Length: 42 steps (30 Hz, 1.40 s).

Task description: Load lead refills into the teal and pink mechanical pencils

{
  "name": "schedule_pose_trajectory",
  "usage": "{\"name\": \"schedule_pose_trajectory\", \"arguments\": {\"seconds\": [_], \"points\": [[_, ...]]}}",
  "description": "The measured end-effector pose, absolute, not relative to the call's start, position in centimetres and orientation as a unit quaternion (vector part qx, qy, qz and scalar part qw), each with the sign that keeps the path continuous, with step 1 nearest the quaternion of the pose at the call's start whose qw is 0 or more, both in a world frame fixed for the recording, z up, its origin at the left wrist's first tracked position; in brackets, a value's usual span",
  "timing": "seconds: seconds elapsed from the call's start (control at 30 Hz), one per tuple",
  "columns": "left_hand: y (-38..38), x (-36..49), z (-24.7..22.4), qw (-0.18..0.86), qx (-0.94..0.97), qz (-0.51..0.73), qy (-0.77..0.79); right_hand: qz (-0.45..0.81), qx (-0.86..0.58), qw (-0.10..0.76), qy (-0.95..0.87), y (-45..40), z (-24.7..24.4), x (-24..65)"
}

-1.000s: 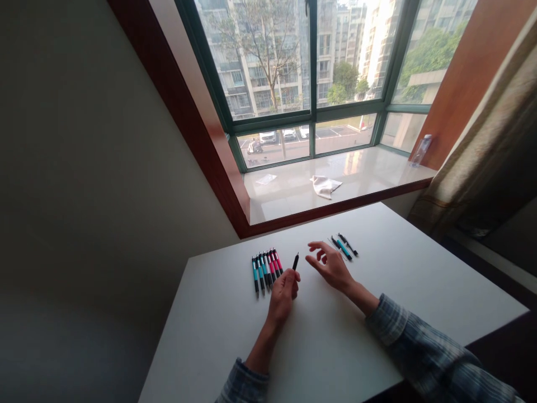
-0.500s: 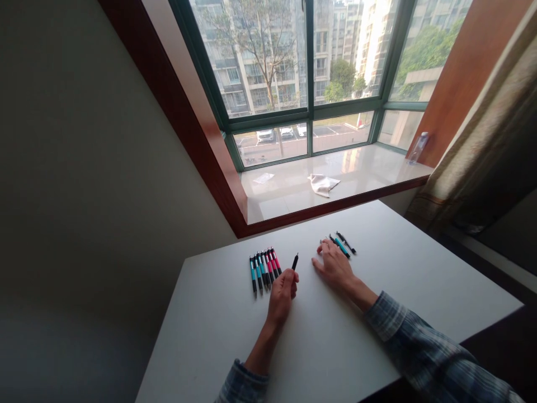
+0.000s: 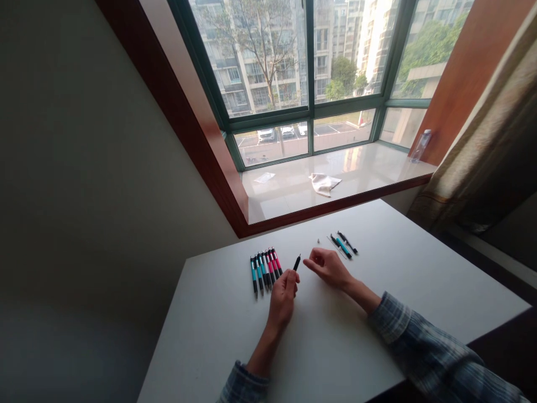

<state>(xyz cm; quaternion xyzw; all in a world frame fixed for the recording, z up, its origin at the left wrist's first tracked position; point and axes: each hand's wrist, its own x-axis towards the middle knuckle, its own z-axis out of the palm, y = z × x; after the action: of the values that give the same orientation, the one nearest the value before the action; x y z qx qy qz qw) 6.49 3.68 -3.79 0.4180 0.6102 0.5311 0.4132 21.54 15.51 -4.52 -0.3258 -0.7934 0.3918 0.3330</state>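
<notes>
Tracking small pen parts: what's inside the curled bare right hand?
The bare right hand is curled, its fingertips together. Nothing shows between them, and the fingers cover the inside, so anything held there cannot be seen.

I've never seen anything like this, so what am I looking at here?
These come from a camera worn on a person's head, looking down at their two bare hands, so no machine is involved. The left hand grips a short black pen piece, and the right hand is curled beside it; I can't tell whether it holds anything. On the white table lie a row of pink and teal pens and a few more pens further off, below a window.
</notes>
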Motion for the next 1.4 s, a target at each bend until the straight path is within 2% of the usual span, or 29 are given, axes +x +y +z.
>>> {"name": "schedule_pose_trajectory", "arguments": {"seconds": [0.1,0.23,0.6,0.73,1.4], "points": [[3.5,6.8,-3.6,0.342,0.49,0.49,0.635,0.527,-0.24,0.291,-0.761,14.7,-4.5,21.1],[3.3,7.4,-3.4,0.308,0.55,0.442,0.638,0.554,-0.268,0.342,-0.71,14.4,-5.0,20.6],[3.6,7.4,-4.0,0.518,0.402,0.535,0.533,0.74,-0.145,0.353,-0.554,14.2,-4.3,21.0],[3.5,7.7,-3.6,0.556,0.388,0.549,0.489,0.733,-0.16,0.366,-0.551,14.2,-4.3,21.1],[3.6,8.2,-3.4,0.552,0.407,0.556,0.471,0.701,-0.17,0.38,-0.578,14.0,-3.3,21.6]]}}
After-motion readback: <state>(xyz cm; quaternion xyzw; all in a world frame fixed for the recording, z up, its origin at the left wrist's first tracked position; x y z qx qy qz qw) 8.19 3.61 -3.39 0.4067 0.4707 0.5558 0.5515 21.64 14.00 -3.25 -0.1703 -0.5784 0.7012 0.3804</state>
